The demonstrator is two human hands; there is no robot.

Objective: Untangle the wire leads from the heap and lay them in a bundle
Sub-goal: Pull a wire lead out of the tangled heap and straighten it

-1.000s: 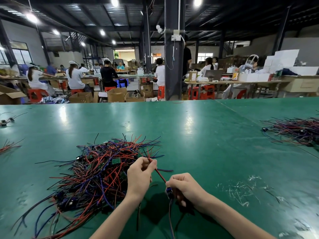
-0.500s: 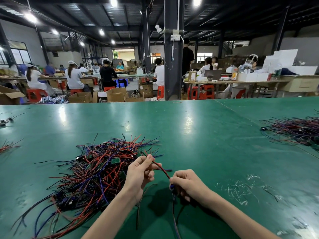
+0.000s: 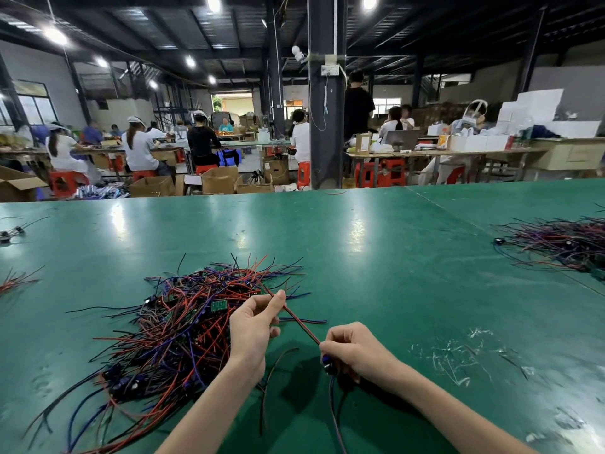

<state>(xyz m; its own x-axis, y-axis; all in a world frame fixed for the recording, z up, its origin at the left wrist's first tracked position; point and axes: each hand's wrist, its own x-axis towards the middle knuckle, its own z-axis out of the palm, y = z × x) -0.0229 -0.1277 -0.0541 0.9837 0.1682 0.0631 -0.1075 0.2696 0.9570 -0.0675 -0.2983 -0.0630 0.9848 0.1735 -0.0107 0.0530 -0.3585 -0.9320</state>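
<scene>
A tangled heap of red, blue and black wire leads (image 3: 183, 326) with small green boards lies on the green table (image 3: 376, 273), left of centre. My left hand (image 3: 253, 326) pinches a red-and-black lead (image 3: 299, 322) at the heap's right edge. My right hand (image 3: 352, 350) grips the same lead's other end, with a small dark component below its fingers. The lead runs taut between the two hands. A dark wire trails from my right hand toward the near edge.
A second spread of purple, red and black leads (image 3: 563, 242) lies at the far right. A few loose wires (image 3: 16, 280) sit at the left edge. Clear plastic scraps (image 3: 458, 358) litter the table right of my right hand. People work at benches beyond.
My left hand has slid up along the red-and-black lead toward the heap, and the stretch of lead between my hands is longer. My right hand stays almost in place.
</scene>
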